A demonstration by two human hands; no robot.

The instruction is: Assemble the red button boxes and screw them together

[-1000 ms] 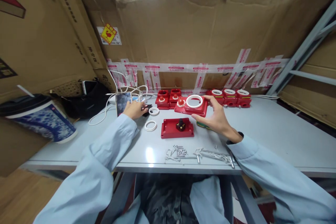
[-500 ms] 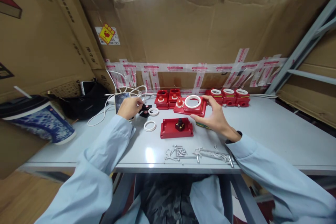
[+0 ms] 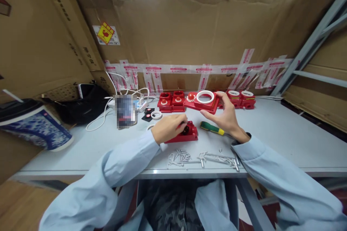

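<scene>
My left hand [image 3: 170,127] is closed over a red box base [image 3: 187,137] on the table, its fingertips at the black fitting [image 3: 186,130] inside. Whether the fingers grip that fitting or hold some small piece is hidden. Between thumb and fingers, my right hand [image 3: 224,116] holds a red box cover [image 3: 207,107] by its right end, raised and tilted above the table. A white ring [image 3: 205,96] sits around its large opening, and a red dome [image 3: 191,96] at its left. A green-and-yellow screwdriver [image 3: 211,128] lies below the cover.
Screws [image 3: 183,156] and metal rods [image 3: 218,158] lie near the front edge. Finished-looking red boxes [image 3: 171,103] stand behind, more at right. A white ring [image 3: 156,115], black square cards [image 3: 148,114], a phone [image 3: 125,112], cables and a large cup [image 3: 40,126] are leftward.
My left hand has moved right from the black cards to the red base. The right hand has shifted the cover slightly right and up, and the screwdriver shows more fully.
</scene>
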